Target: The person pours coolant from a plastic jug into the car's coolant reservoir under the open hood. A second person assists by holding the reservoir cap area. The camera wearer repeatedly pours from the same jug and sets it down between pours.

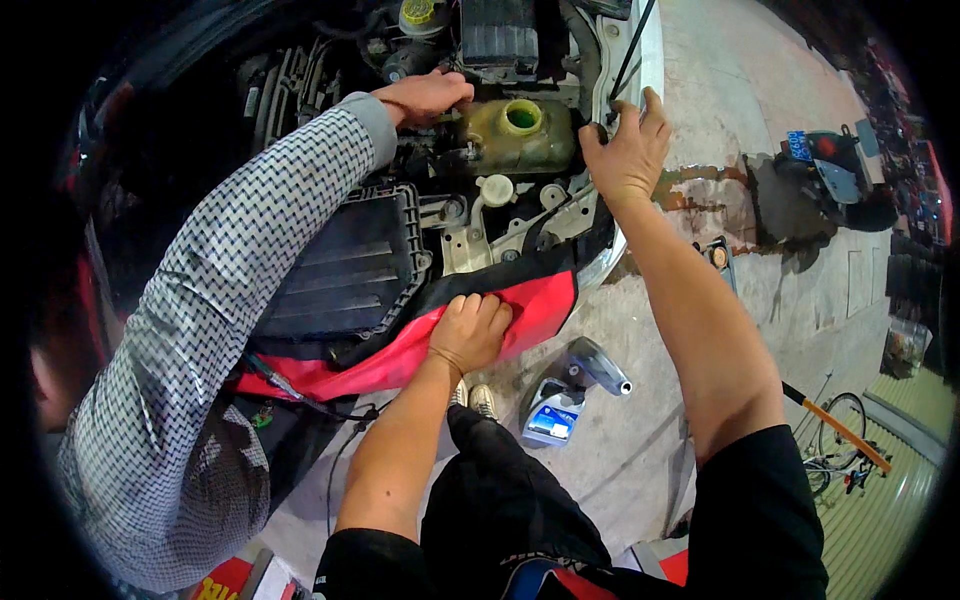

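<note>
My left hand (pixel 470 330) presses on a red fender cover (pixel 540 305) draped over the car's front edge, its fingers curled against the cloth. My right hand (pixel 632 150) rests at the white fender edge beside a thin black rod (pixel 631 50), thumb and fingers spread apart. Between the hands, in the engine bay, sits a yellowed coolant tank (pixel 480 140) with its neck (pixel 522 117) uncapped and greenish inside. Another person's hand (pixel 425 97), in a patterned sleeve (pixel 230 250), reaches to the tank's left side; its fingertips are partly hidden.
A black ribbed engine-bay box (pixel 335 265) lies left of a pale filler cap (pixel 495 190). On the floor by my feet stand a grey jug with a blue label (pixel 553 415) and another grey bottle (pixel 600 367). A scooter (pixel 840 175) and a bicycle (pixel 842 430) are farther right.
</note>
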`<state>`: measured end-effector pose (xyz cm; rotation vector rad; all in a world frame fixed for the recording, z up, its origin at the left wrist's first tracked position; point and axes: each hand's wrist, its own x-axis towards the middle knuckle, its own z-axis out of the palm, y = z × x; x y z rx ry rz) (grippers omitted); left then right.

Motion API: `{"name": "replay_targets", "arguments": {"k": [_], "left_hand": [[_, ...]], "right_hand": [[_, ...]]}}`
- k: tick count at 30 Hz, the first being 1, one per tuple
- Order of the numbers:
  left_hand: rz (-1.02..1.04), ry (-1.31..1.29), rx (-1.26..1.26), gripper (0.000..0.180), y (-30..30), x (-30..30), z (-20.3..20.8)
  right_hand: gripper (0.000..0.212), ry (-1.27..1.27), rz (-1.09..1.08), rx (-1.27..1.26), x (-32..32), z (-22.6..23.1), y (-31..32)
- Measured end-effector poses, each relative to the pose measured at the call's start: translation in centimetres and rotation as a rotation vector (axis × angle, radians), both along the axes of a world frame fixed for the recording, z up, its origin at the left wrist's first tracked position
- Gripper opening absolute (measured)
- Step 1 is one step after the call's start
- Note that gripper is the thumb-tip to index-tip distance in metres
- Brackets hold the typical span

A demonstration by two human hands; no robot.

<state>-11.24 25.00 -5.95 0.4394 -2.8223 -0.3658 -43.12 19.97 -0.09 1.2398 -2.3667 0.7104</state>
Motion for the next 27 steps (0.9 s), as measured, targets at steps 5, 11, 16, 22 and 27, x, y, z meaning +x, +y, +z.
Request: {"name": "replay_targets", "arguments": {"k": [5,11,16,22,27], "left_hand": [[-0.015,0.039,0.002,0.024,-0.2,-0.2,-0.6],[0.020,0.006,0.061,0.022,0.1,0.4,-0.4],[-0.005,0.006,0.033,0.019,0.1,0.3,-1.4],[0.017,0.059,0.002,0.017,0.2,0.4,-1.4],[0.012,0.077,-0.008,0.019,0.1,0.5,-1.2]], "right_hand": [[0.052,0.016,-0.023,0.008,-0.4,-0.3,0.5],[0.059,0.068,0.011,0.036,-0.7,-0.8,0.0],[0.054,0.078,0.008,0.050,-1.0,-0.7,0.5],[0.052,0.113,0.039,0.028,-1.0,-0.7,0.2],[0.051,0.119,0.027,0.033,-0.7,-0.5,0.2]]}}
